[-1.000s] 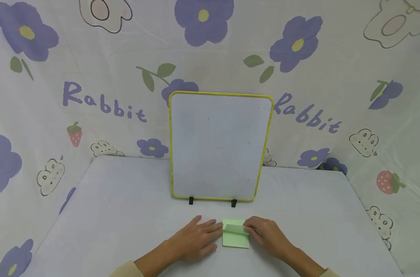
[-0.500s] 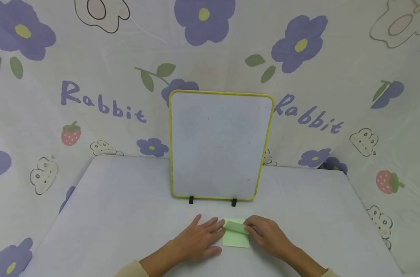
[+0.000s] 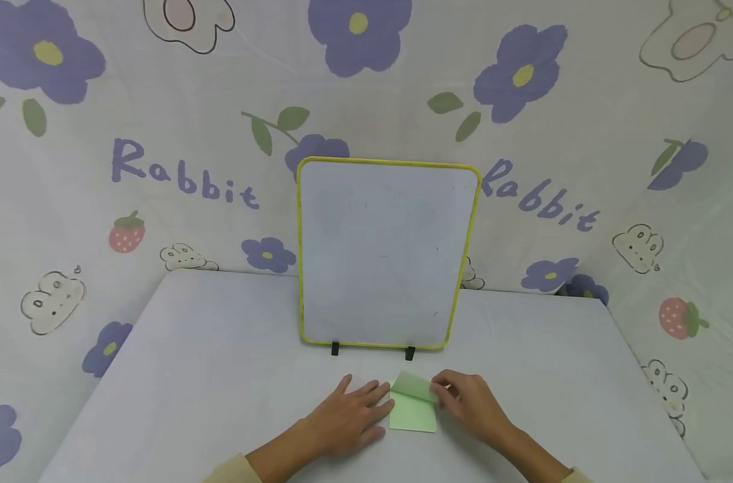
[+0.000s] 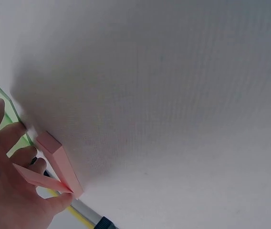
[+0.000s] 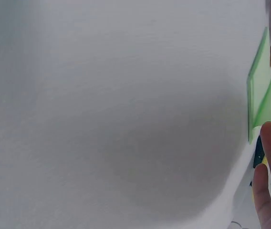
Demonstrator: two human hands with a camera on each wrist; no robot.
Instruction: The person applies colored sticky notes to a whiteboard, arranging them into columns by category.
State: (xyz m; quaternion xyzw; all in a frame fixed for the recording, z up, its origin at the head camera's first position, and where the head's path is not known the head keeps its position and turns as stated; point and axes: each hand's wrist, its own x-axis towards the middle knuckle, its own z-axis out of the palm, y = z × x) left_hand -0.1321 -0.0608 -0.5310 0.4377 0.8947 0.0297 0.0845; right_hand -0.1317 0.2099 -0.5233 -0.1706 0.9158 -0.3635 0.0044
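Note:
A pad of light green sticky notes lies on the white table between the hands. Its top sheet is peeled up and curls toward the back, its right edge pinched between thumb and fingertips of my right hand. My left hand lies with spread fingers at the pad's left edge. In the left wrist view a pink sticky note pad sits under that hand, its lifted pink sheet near the thumb; the head view hides it. The right wrist view shows the green pad edge-on.
Behind the hands a whiteboard with a yellow frame stands upright on small black feet. The white table extends to both sides. A curtain printed with flowers and rabbits hangs behind and alongside.
My right hand has moved slightly up and back, lifting the green sheet further off its pad. Slightly earlier, my left hand shifted right toward the pad's edge.

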